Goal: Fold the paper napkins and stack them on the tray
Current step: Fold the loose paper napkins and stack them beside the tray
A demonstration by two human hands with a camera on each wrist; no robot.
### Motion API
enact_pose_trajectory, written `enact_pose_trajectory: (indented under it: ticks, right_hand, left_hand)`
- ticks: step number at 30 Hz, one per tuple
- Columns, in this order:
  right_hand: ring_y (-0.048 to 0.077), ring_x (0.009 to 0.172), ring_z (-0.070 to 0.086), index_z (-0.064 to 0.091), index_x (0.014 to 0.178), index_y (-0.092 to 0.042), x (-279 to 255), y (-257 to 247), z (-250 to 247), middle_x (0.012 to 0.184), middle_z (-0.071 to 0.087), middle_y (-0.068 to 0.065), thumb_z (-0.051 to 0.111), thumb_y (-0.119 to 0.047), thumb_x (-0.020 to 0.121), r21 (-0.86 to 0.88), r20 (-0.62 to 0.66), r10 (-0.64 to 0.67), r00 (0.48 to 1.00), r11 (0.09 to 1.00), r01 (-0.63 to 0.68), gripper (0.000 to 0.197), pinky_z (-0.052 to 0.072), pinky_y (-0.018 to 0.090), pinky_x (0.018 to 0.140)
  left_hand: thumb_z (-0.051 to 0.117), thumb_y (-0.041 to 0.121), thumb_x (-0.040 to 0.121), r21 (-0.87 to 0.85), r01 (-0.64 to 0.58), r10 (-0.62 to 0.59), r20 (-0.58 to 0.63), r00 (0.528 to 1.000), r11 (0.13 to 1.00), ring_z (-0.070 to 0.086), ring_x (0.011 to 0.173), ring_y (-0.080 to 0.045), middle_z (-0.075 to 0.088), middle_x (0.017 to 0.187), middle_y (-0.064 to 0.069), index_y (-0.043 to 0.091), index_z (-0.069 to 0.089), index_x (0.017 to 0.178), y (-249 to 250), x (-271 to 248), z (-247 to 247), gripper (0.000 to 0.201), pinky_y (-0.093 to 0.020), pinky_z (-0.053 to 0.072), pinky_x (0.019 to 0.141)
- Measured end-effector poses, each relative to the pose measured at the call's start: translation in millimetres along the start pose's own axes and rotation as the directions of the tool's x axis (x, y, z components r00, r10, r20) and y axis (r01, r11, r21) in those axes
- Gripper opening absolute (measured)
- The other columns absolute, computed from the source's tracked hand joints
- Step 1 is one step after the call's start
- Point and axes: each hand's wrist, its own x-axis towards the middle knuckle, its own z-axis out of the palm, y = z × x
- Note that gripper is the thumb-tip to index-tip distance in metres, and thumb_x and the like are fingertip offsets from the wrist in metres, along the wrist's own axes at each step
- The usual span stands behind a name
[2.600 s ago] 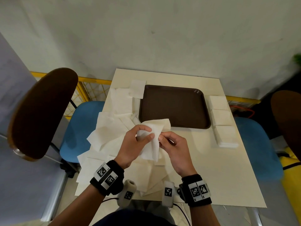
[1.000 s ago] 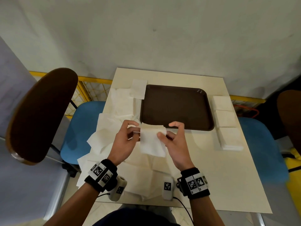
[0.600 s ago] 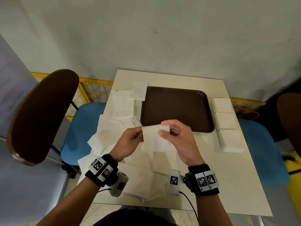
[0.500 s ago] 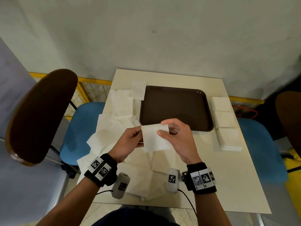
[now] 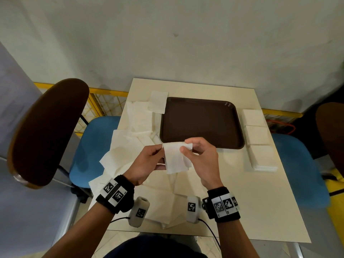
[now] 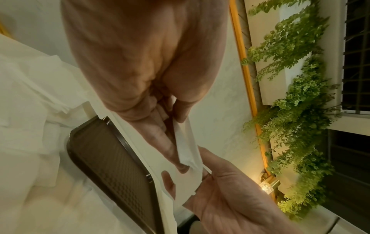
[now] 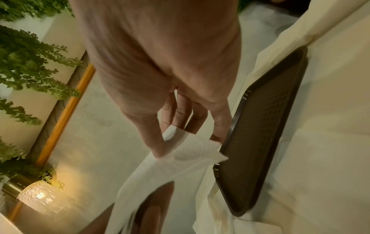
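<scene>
our left hand (image 5: 147,162) and right hand (image 5: 202,161) pinch the napkin (image 5: 176,158) by its top corners; it feels thin, soft and floppy.

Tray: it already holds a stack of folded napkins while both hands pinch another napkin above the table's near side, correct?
Not quite. The tray is bare in the head view; the folded stacks sit on the table right of it. Left hand and right hand do pinch a napkin.
</scene>
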Motion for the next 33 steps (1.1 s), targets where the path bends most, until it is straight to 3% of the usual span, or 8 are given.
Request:
enact_pose_trajectory:
  ticks: [4,8,12,19,24,27,29,33]
  right_hand:
    - [0.007,0.1,0.073,0.077,0.101,-0.034,0,1,3,0.103,0.078,-0.017,0.091,-0.022,0.087,-0.027,-0.01,0.004,1.0,1.0,-0.004,0.023,0.061,0.03,0.09]
    - [0.001,0.1,0.07,0.076,0.101,-0.036,0,1,6,0.101,0.076,-0.021,0.09,-0.024,0.087,-0.093,-0.027,-0.027,0.999,0.995,0.025,0.023,0.056,0.016,0.084]
    - [-0.005,0.099,0.066,0.075,0.102,-0.035,-2,-1,8,0.097,0.073,-0.023,0.09,-0.026,0.087,-0.144,-0.038,-0.037,0.999,0.989,0.031,0.023,0.05,0.007,0.076]
    - [-0.003,0.088,0.067,0.074,0.102,-0.032,-6,-6,12,0.09,0.072,-0.017,0.091,-0.022,0.087,-0.203,-0.027,-0.069,0.997,0.977,0.062,0.025,0.052,0.01,0.068]
    - [0.001,0.086,0.069,0.069,0.108,-0.033,-7,-6,8,0.092,0.072,-0.016,0.089,-0.035,0.088,-0.27,-0.006,-0.077,0.997,0.96,0.073,0.028,0.055,0.015,0.07]
    - [0.005,0.1,0.059,0.056,0.126,-0.037,-4,-2,2,0.116,0.055,-0.011,0.076,-0.061,0.092,-0.456,0.032,-0.088,0.996,0.885,0.093,0.046,0.051,0.019,0.079]
    - [0.012,0.11,0.051,0.054,0.127,-0.039,-1,2,0,0.125,0.045,-0.009,0.059,-0.073,0.096,-0.561,0.104,-0.117,0.988,0.813,0.155,0.046,0.051,0.028,0.088]
    - [0.011,0.088,0.059,0.052,0.099,-0.033,3,2,-2,0.093,0.062,-0.013,0.041,-0.066,0.108,-0.58,0.279,-0.092,0.956,0.777,0.244,0.036,0.054,0.04,0.08]
  left_hand:
    - [0.037,0.031,0.115,-0.096,0.065,-0.07,-0.044,0.997,0.993,0.077,0.103,-0.029,0.08,0.112,-0.006,0.023,0.077,0.119,2,2,2,0.04,-0.042,0.062,0.085]
    - [0.034,0.058,0.111,-0.074,0.106,-0.113,-0.098,0.989,0.992,0.078,0.104,-0.025,0.079,0.114,-0.004,0.026,0.073,0.12,0,6,7,0.052,-0.042,0.065,0.087]
    - [0.039,0.055,0.111,0.007,0.039,-0.038,-0.137,0.99,0.999,0.071,0.114,-0.028,0.07,0.124,-0.005,0.03,0.065,0.124,-8,7,13,0.038,-0.04,0.066,0.086]
    - [0.036,0.056,0.112,0.188,-0.018,0.06,-0.223,0.973,0.982,0.068,0.111,-0.027,0.068,0.114,-0.002,0.033,0.062,0.114,-18,12,14,0.035,-0.057,0.062,0.091]
    - [0.032,0.046,0.115,0.363,-0.046,0.143,-0.245,0.959,0.931,0.065,0.1,-0.024,0.066,0.103,-0.002,0.018,0.06,0.109,-19,17,15,0.04,-0.038,0.057,0.091]
    - [0.03,0.042,0.115,0.479,-0.088,0.192,-0.173,0.966,0.873,0.061,0.086,-0.02,0.063,0.094,-0.005,0.015,0.054,0.102,-17,17,13,0.039,-0.024,0.05,0.076]
    - [0.029,0.044,0.115,0.529,-0.144,0.206,-0.06,0.977,0.837,0.06,0.083,-0.022,0.064,0.093,-0.008,0.016,0.054,0.102,-16,16,12,0.04,-0.031,0.05,0.074]
    - [0.029,0.048,0.115,0.511,-0.242,0.213,0.117,0.97,0.825,0.064,0.091,-0.026,0.068,0.098,-0.006,0.015,0.061,0.11,-15,16,16,0.046,-0.041,0.053,0.081]
